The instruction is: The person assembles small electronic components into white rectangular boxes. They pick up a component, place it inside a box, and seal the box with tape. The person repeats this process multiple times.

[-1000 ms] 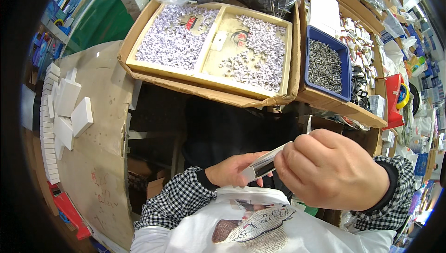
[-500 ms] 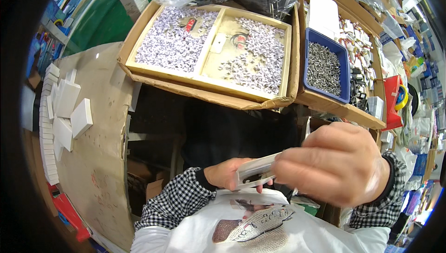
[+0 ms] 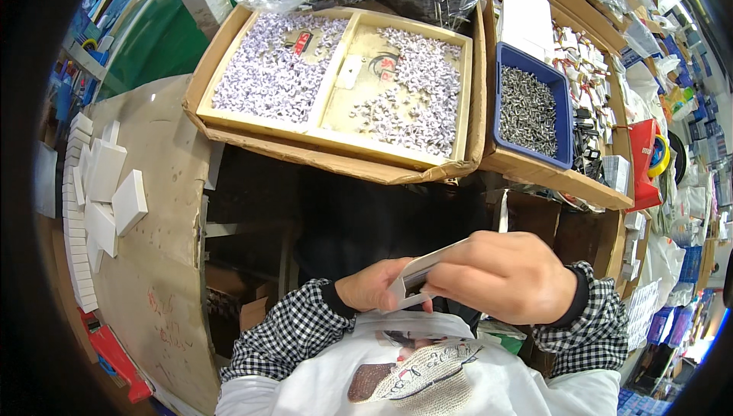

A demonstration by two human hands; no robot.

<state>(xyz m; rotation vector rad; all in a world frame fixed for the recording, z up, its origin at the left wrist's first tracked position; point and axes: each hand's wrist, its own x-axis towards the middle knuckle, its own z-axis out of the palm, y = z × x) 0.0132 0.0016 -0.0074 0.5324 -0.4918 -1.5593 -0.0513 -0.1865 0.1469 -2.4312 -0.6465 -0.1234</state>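
Observation:
Low in front of my shirt, a small white box point(image 3: 407, 273) is tilted with one side open, and a dark part shows inside. My left hand point(image 3: 372, 285) is closed around its left end. My right hand point(image 3: 508, 275) reaches over from the right, its bent fingers pressed together at the open side. They touch the box there and cover much of it. What the right fingertips pinch, if anything, is hidden.
Ahead stands a wooden tray point(image 3: 311, 129) with two compartments of small whitish pieces. Right of it, a blue bin point(image 3: 568, 114) holds small metal parts. White boxes point(image 3: 130, 202) lie on the left table point(image 3: 168, 263). A cardboard carton point(image 3: 603, 244) is at right.
My right hand has moved down and left, from above the white box to its open side, and its fingers have curled in. My left hand keeps its hold.

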